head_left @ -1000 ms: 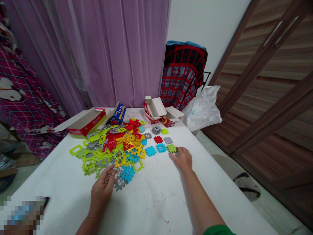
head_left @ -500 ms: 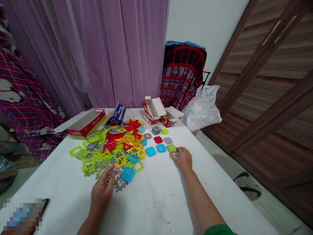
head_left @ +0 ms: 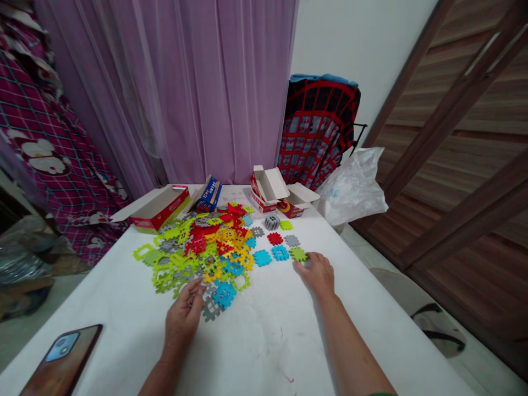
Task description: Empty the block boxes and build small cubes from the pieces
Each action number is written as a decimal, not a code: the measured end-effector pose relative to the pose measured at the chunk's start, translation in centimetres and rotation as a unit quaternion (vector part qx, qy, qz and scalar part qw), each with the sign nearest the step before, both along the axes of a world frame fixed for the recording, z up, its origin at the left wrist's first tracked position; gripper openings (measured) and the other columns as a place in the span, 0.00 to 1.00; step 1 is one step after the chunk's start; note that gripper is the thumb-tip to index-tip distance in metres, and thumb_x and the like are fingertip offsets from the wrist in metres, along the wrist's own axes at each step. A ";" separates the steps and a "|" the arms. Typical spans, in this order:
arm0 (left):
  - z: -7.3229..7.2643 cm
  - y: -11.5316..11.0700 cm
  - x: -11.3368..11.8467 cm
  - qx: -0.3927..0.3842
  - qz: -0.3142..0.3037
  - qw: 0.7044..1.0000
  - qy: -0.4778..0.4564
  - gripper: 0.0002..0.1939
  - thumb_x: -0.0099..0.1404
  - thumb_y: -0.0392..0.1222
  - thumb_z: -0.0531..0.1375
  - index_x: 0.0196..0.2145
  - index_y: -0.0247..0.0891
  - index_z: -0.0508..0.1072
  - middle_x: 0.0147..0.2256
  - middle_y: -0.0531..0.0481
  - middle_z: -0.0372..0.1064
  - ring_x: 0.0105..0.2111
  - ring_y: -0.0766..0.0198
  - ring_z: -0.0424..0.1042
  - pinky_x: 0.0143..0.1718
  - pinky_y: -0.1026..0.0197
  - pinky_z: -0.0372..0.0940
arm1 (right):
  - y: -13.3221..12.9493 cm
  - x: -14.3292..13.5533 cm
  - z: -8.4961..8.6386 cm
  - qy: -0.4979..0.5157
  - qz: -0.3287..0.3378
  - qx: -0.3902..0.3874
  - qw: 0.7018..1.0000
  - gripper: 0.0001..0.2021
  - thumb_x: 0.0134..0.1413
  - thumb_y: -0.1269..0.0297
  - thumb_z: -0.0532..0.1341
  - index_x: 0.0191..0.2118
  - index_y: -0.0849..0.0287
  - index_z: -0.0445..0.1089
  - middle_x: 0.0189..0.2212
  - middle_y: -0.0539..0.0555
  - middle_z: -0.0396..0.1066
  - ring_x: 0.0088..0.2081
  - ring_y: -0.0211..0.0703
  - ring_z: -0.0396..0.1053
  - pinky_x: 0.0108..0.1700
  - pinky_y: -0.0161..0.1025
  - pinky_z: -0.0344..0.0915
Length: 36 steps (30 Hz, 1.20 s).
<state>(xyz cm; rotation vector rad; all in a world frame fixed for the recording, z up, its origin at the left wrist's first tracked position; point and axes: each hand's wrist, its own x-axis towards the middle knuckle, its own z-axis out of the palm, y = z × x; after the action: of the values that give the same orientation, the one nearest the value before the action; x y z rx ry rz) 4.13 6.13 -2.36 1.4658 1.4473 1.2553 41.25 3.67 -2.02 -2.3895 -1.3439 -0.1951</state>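
A heap of interlocking plastic tiles [head_left: 206, 242] in green, yellow, red, blue and grey lies on the table's left half. My left hand [head_left: 185, 305] rests at the heap's front edge with curled fingers and the thumb near them; whatever is between them is hidden. Beside it lie a grey lattice tile [head_left: 212, 310] and a blue tile [head_left: 225, 295]. My right hand [head_left: 318, 275] has thumb and index finger at the right edge of a green tile [head_left: 297, 254], which lies flat. In line with that tile are a blue open-patterned tile [head_left: 280, 253] and a solid blue tile [head_left: 262, 258].
Behind these sit a red tile [head_left: 275, 238], a grey tile [head_left: 292, 241] and a grey stack [head_left: 271, 222]. Opened boxes, one red [head_left: 159, 212], one blue [head_left: 210, 193], stand at the back. A phone [head_left: 61, 360] lies front left; a plastic bag [head_left: 352, 187] hangs at the right edge.
The whole view has shifted, so everything appears further right and the phone shows more fully. Both hands keep about the same places relative to the tiles.
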 end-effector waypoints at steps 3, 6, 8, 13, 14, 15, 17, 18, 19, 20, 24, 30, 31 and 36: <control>-0.3 0.2 0.0 -0.006 0.005 1.000 -0.007 0.31 0.56 0.67 0.58 0.45 0.40 0.73 0.35 0.47 0.79 0.25 0.63 0.75 0.29 0.60 0.72 | 0.1 0.3 -0.5 -0.003 0.003 0.036 0.999 0.24 0.54 0.52 0.59 0.52 0.63 0.69 0.49 0.62 0.71 0.49 0.53 0.66 0.49 0.45 0.60; -0.3 0.3 0.2 -0.008 0.009 1.000 -0.018 0.29 0.56 0.65 0.58 0.45 0.39 0.73 0.35 0.47 0.78 0.25 0.63 0.74 0.29 0.60 0.72 | 0.1 0.3 -0.8 -0.002 0.005 0.081 0.997 0.20 0.55 0.56 0.57 0.50 0.63 0.70 0.48 0.62 0.71 0.49 0.53 0.65 0.50 0.45 0.60; 0.0 0.2 0.4 -0.011 0.011 1.000 -0.026 0.29 0.56 0.65 0.58 0.45 0.39 0.73 0.34 0.48 0.78 0.26 0.63 0.75 0.30 0.59 0.73 | 0.1 -0.2 -0.9 0.003 0.016 0.107 0.994 0.17 0.56 0.60 0.56 0.48 0.61 0.72 0.48 0.61 0.71 0.48 0.53 0.65 0.51 0.46 0.60; 0.5 -0.2 0.7 -0.007 0.011 0.999 -0.034 0.26 0.57 0.61 0.58 0.45 0.40 0.73 0.36 0.49 0.78 0.31 0.61 0.77 0.34 0.59 0.73 | -0.1 -3.9 -0.8 0.021 0.109 0.162 0.980 0.14 0.57 0.64 0.54 0.42 0.58 0.76 0.45 0.58 0.72 0.48 0.49 0.66 0.53 0.44 0.60; 0.5 -0.3 0.6 -0.004 0.009 0.999 -0.036 0.25 0.57 0.60 0.59 0.46 0.40 0.73 0.36 0.49 0.78 0.31 0.61 0.77 0.34 0.59 0.73 | -0.1 -5.0 -0.7 0.023 0.149 0.168 0.974 0.14 0.57 0.64 0.54 0.40 0.58 0.76 0.43 0.57 0.73 0.47 0.48 0.66 0.53 0.43 0.61; 0.5 -0.3 0.6 -0.001 0.007 0.999 -0.037 0.25 0.57 0.59 0.59 0.46 0.40 0.73 0.36 0.49 0.79 0.31 0.61 0.77 0.34 0.60 0.73 | -0.2 -6.3 -0.7 0.024 0.196 0.170 0.966 0.14 0.58 0.64 0.54 0.40 0.58 0.76 0.41 0.57 0.73 0.46 0.46 0.67 0.52 0.42 0.61; 0.6 -0.4 0.6 0.008 0.007 0.999 -0.037 0.24 0.57 0.58 0.58 0.46 0.40 0.74 0.36 0.48 0.79 0.31 0.61 0.77 0.33 0.60 0.73 | -0.5 -8.7 -0.4 0.031 0.290 0.151 0.944 0.13 0.60 0.63 0.55 0.40 0.56 0.77 0.39 0.55 0.74 0.44 0.44 0.67 0.51 0.39 0.62; 0.6 -0.4 0.6 0.012 0.008 0.999 -0.034 0.24 0.57 0.57 0.58 0.45 0.39 0.74 0.36 0.48 0.79 0.31 0.61 0.77 0.33 0.60 0.73 | -0.6 -9.9 -0.2 0.032 0.330 0.132 0.934 0.12 0.60 0.64 0.55 0.41 0.55 0.77 0.39 0.54 0.74 0.44 0.43 0.67 0.50 0.38 0.63; 0.6 -0.5 0.6 0.015 0.010 0.999 -0.030 0.24 0.57 0.57 0.58 0.45 0.39 0.74 0.36 0.48 0.79 0.31 0.61 0.77 0.33 0.60 0.72 | -0.7 -10.8 0.0 0.032 0.362 0.110 0.925 0.11 0.59 0.64 0.57 0.43 0.54 0.76 0.39 0.53 0.73 0.43 0.43 0.67 0.48 0.38 0.63; 0.5 -0.5 0.7 0.016 0.013 1.000 -0.024 0.23 0.58 0.57 0.58 0.45 0.39 0.74 0.36 0.48 0.79 0.31 0.61 0.77 0.33 0.60 0.72 | -0.8 -11.6 0.3 0.030 0.386 0.088 0.918 0.11 0.59 0.64 0.58 0.44 0.52 0.76 0.39 0.53 0.73 0.43 0.43 0.67 0.48 0.37 0.63; 0.4 -0.3 0.7 0.020 0.017 0.999 0.027 0.23 0.59 0.55 0.55 0.45 0.39 0.74 0.35 0.49 0.79 0.29 0.62 0.77 0.32 0.60 0.72 | -0.8 -13.0 0.9 0.024 0.416 0.030 0.909 0.11 0.58 0.63 0.61 0.46 0.49 0.75 0.39 0.51 0.72 0.43 0.42 0.67 0.47 0.37 0.63; 0.4 -0.5 0.7 0.052 0.019 0.995 0.087 0.19 0.61 0.53 0.56 0.44 0.42 0.74 0.33 0.52 0.78 0.28 0.63 0.76 0.32 0.62 0.71 | -0.4 -13.3 0.9 0.034 0.417 0.016 0.908 0.07 0.60 0.64 0.60 0.42 0.51 0.75 0.37 0.51 0.72 0.42 0.41 0.67 0.45 0.35 0.62; 0.4 -0.6 0.8 0.079 0.010 0.990 0.113 0.17 0.61 0.52 0.56 0.44 0.43 0.75 0.33 0.52 0.78 0.30 0.63 0.77 0.34 0.61 0.72 | -0.5 -13.3 0.8 0.031 0.423 0.023 0.905 0.07 0.61 0.64 0.60 0.41 0.51 0.75 0.36 0.51 0.71 0.42 0.41 0.67 0.44 0.36 0.63; 0.7 -1.3 1.0 0.271 -0.100 0.916 0.277 0.15 0.63 0.51 0.59 0.45 0.44 0.75 0.41 0.47 0.78 0.42 0.58 0.76 0.47 0.55 0.69 | -1.1 -12.6 0.2 0.080 0.411 0.121 0.900 0.11 0.64 0.62 0.54 0.39 0.54 0.74 0.36 0.54 0.71 0.40 0.42 0.68 0.43 0.37 0.64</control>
<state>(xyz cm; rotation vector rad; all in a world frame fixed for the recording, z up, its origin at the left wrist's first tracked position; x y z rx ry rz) 5.10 4.79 -1.71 2.4352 1.2774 1.2201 28.63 2.53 -1.77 -1.4326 -1.9678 0.0720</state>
